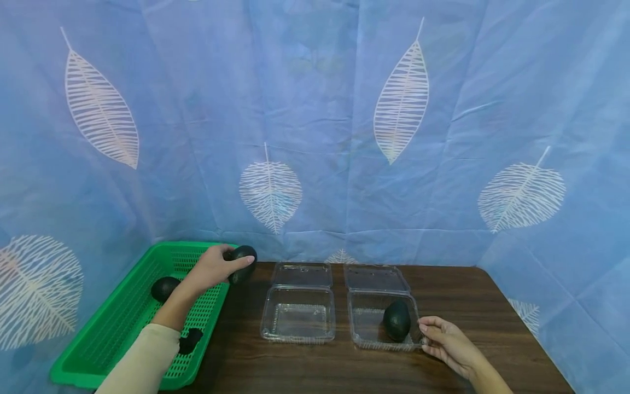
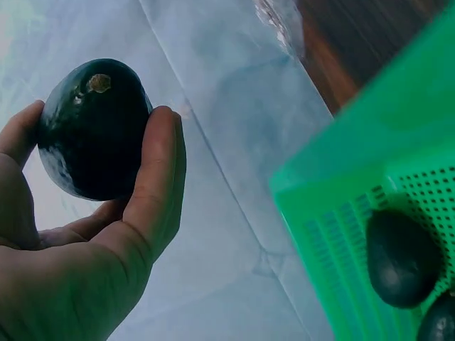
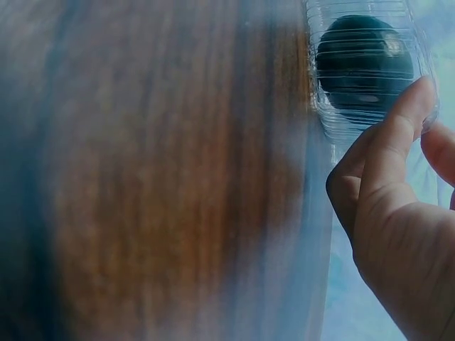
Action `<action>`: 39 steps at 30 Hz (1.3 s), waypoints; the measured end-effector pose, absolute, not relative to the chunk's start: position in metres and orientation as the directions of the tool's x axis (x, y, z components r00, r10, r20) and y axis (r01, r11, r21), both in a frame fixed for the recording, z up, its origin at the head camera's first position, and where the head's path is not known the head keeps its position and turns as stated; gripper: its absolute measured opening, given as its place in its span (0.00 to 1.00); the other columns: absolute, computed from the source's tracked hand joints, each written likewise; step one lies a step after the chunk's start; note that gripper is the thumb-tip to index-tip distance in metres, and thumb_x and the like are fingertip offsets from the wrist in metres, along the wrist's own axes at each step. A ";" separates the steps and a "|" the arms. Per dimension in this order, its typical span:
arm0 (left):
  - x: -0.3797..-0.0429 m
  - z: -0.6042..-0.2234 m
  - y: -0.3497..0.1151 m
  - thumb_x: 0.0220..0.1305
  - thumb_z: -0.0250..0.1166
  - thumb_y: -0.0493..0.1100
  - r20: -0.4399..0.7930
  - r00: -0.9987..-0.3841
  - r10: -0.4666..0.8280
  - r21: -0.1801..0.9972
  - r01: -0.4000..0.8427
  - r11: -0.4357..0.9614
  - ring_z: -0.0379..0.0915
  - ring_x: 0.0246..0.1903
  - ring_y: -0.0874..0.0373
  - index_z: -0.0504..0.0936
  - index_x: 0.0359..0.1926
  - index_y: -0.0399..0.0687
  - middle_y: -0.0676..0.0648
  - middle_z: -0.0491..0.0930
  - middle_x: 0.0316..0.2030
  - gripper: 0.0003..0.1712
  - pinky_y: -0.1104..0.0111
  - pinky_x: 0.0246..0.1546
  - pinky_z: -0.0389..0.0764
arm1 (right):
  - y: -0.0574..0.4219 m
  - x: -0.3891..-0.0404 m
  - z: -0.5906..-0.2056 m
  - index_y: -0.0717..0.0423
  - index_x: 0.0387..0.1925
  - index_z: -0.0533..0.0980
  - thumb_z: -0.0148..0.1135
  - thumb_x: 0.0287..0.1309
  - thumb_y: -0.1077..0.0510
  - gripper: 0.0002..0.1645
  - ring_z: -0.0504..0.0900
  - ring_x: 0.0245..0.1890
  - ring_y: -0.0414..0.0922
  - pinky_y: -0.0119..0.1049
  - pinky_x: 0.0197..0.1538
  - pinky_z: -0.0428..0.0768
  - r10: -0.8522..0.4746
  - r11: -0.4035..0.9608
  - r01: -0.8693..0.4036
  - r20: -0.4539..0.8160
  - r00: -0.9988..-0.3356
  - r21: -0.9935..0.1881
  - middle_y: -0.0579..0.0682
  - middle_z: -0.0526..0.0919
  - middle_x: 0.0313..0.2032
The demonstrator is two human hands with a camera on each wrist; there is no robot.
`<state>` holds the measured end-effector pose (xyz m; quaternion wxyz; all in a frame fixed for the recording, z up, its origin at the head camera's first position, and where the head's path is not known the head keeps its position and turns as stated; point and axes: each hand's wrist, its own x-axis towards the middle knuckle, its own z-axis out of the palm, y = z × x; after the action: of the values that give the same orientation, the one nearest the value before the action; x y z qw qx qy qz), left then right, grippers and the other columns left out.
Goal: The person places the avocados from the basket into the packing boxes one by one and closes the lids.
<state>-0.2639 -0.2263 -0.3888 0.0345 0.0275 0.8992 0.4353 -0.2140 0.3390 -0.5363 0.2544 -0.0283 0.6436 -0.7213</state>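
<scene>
Dark avocados, green basket, two clear boxes

Left hand (image 1: 211, 269): fingers clamped round one avocado (image 2: 96, 135), raised beside the far right corner of the basket (image 1: 74, 377). Basket, left: one avocado (image 1: 164, 289); nearer dark shape (image 1: 191, 341), perhaps another. Right hand (image 1: 450, 345): fingers pinching the right box's (image 1: 365, 329) near right edge; avocado (image 1: 396, 321) inside. Left box (image 1: 297, 324): lid open, on table (image 1: 295, 372).

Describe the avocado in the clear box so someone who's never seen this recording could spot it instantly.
On the brown table, right of the green basket, find the rightmost clear box, its edge pinched by the right hand. The avocado sits inside, toward that hand. It alone is boxed: one other avocado is held in the left hand, while others lie in the basket.
</scene>
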 end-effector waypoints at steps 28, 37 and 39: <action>-0.263 -0.389 -0.148 0.64 0.72 0.61 0.008 -0.976 0.219 0.728 0.156 0.668 0.81 0.43 0.51 0.77 0.63 0.36 0.40 0.83 0.50 0.39 0.58 0.38 0.83 | 0.337 -0.212 -0.535 0.63 0.64 0.64 0.53 0.79 0.55 0.22 0.77 0.39 0.35 0.30 0.50 0.85 -0.377 -0.025 0.325 -0.292 -0.879 -0.945 0.47 0.70 0.48; -0.267 -0.401 -0.125 0.64 0.73 0.59 -0.006 -0.955 0.298 0.794 0.176 0.581 0.82 0.46 0.50 0.74 0.68 0.37 0.39 0.82 0.53 0.41 0.56 0.42 0.85 | 0.336 -0.211 -0.534 0.63 0.64 0.64 0.53 0.79 0.55 0.22 0.75 0.39 0.35 0.30 0.50 0.84 -0.362 -0.011 0.315 -0.290 -0.886 -0.949 0.48 0.68 0.49; -0.267 -0.403 -0.119 0.64 0.73 0.58 0.001 -0.949 0.314 0.813 0.184 0.552 0.82 0.43 0.53 0.75 0.67 0.36 0.40 0.82 0.51 0.40 0.58 0.39 0.85 | 0.335 -0.211 -0.534 0.64 0.64 0.64 0.54 0.79 0.55 0.22 0.75 0.39 0.36 0.30 0.49 0.84 -0.357 -0.004 0.313 -0.291 -0.888 -0.950 0.48 0.68 0.49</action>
<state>-0.2674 -0.1195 -0.4034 0.0723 0.1418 0.8780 0.4514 -0.2107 0.3350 -0.5344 0.2363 -0.0165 0.6650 -0.7083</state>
